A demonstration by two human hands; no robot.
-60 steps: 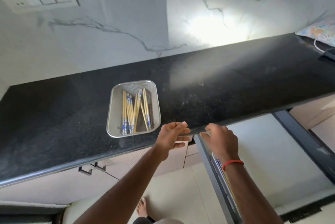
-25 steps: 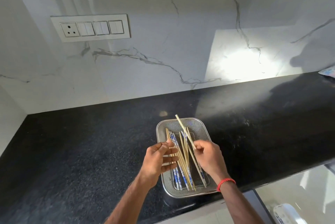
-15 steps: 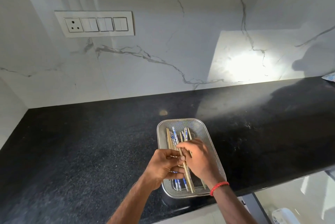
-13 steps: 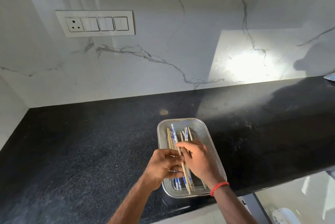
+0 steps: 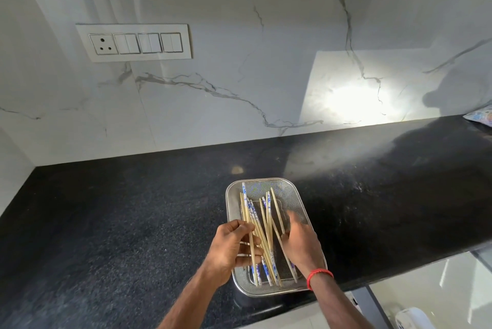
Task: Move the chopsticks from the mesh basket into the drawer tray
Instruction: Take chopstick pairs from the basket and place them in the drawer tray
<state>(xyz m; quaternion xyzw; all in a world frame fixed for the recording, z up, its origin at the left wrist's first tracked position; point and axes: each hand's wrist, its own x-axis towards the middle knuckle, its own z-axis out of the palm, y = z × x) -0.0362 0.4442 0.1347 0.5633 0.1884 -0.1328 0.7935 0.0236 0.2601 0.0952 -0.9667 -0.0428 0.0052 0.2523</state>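
Black countertop (image 5: 133,222), lower centre: mesh basket (image 5: 292,190) holds light, stiff, slippery chopsticks (image 5: 269,224). Left hand (image 5: 231,246) grasps several mid-shaft; right hand (image 5: 300,243) open, gathering.

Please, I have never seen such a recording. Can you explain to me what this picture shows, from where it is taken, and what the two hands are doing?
No machine here: a person wears a camera on the head, looking down at their own hands. A black counter carries a metal mesh basket holding chopsticks, some plain, some with blue pattern. The left hand grips a few chopsticks, gathering them. The right hand, with a red wristband, pushes the others together; whether it grips any is unclear. On the marble wall is a switch panel.
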